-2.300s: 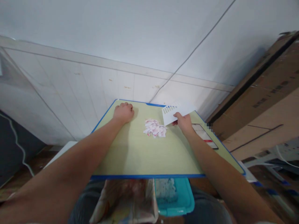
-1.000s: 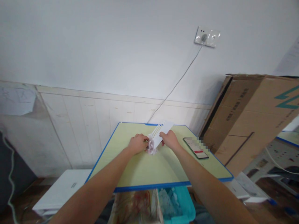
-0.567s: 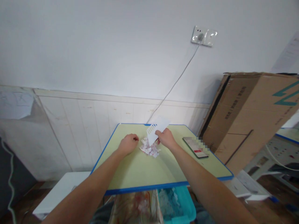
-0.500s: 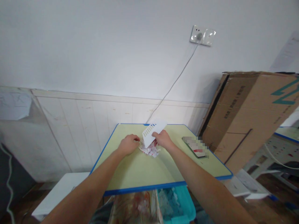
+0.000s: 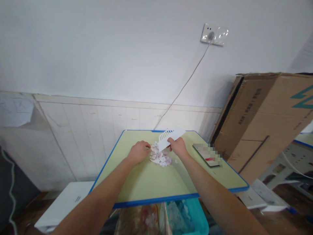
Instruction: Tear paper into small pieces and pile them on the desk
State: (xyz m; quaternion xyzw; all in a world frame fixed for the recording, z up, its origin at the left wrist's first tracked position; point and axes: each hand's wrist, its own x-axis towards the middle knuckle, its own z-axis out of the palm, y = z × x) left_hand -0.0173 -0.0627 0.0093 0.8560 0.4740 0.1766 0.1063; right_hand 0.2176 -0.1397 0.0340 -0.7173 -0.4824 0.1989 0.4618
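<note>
In the head view a small heap of torn paper scraps (image 5: pixel 160 159), white with pinkish marks, lies on a pale yellow-green table (image 5: pixel 156 182) edged in blue. My right hand (image 5: pixel 178 147) grips a white plastic scraper (image 5: pixel 165 139) with a row of slots, thumb on its upper face. The scraper is tilted, its lower edge at the back of the heap. At the heap's left edge is my left hand (image 5: pixel 140 151), fingers curved and slightly apart, with nothing seen in them. Its fingertips touch or nearly touch the scraps.
A phone-like flat device (image 5: pixel 206 155), partly pixelated, lies at the table's right. Below the front edge are a turquoise bin (image 5: pixel 201 217) with scraps and a bag-like container (image 5: pixel 139 220). A large cardboard box (image 5: pixel 259 120) leans on the right. A cable (image 5: pixel 182 88) runs down the wall.
The scraper in my right hand has shifted right and slightly up, away from the heap's middle, so more scraps show. My left hand stays beside the heap. The view has shifted slightly.
</note>
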